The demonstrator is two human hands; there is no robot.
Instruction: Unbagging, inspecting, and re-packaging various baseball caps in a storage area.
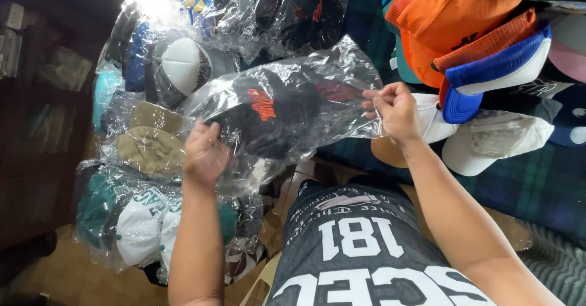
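Observation:
I hold a black cap with orange embroidery (pixel 268 108) inside a clear plastic bag (pixel 329 74), lifted above my lap. My left hand (pixel 204 153) grips the bag's left end under the cap's brim side. My right hand (pixel 394 111) pinches the bag's right, open end between fingers and thumb. The bag is stretched roughly level between both hands.
Several bagged caps lie heaped at the left: tan ones (pixel 149 141), a white and green one (pixel 140 220), a white and grey one (pixel 183 65). At the right, unbagged caps are stacked on a dark plaid blanket (pixel 537 184): orange (pixel 439 19), blue and white (pixel 506 65), white (pixel 494 141).

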